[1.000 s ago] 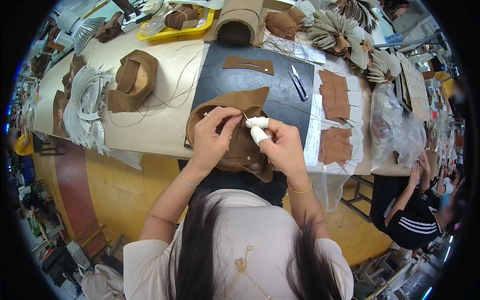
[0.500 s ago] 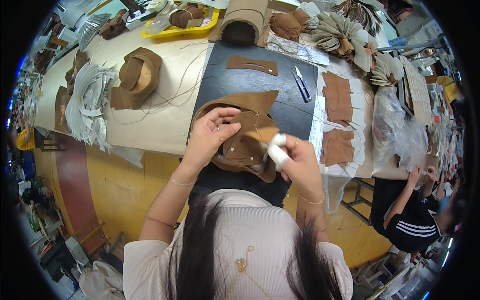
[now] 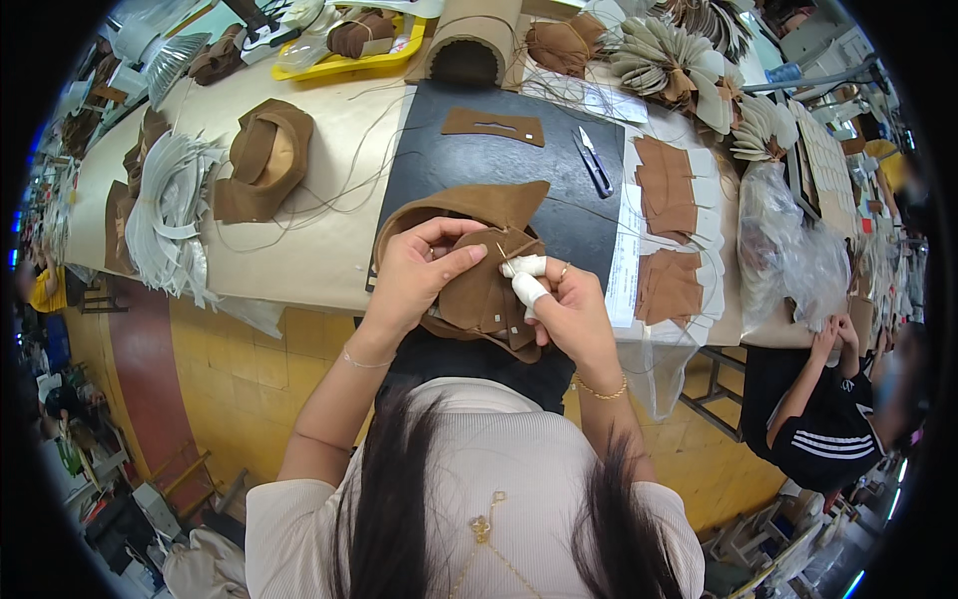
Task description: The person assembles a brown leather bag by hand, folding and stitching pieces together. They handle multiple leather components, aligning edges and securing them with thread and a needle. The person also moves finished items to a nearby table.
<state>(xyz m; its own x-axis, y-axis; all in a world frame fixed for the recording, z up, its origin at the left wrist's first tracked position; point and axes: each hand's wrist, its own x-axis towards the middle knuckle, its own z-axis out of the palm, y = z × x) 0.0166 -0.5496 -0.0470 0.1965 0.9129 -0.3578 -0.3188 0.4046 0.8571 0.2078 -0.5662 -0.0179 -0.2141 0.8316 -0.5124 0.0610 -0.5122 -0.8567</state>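
Note:
A brown suede piece (image 3: 475,285), curved and layered like a bag part, hangs over the table's near edge in front of me. My left hand (image 3: 424,265) is closed on its upper left side, thumb on top and fingers behind. My right hand (image 3: 559,299) has its thumb and index finger wrapped in white tape. Those fingers pinch together at the piece's right edge, where a thin needle (image 3: 502,252) shows at their tips. A larger curved brown suede panel (image 3: 469,202) arches behind the piece. The undersides and any thread in the fingers are hidden.
A black mat (image 3: 479,160) bears a slotted brown strip (image 3: 492,127) and thread snips (image 3: 593,162). Brown pieces (image 3: 667,190) lie to the right. At left are another shaped suede piece (image 3: 264,160) and white strips (image 3: 170,215). A person (image 3: 823,429) sits at right.
My right hand has moved slightly left and down, in against the piece. The flap that stood raised beside those fingers now lies back. My left hand keeps its hold.

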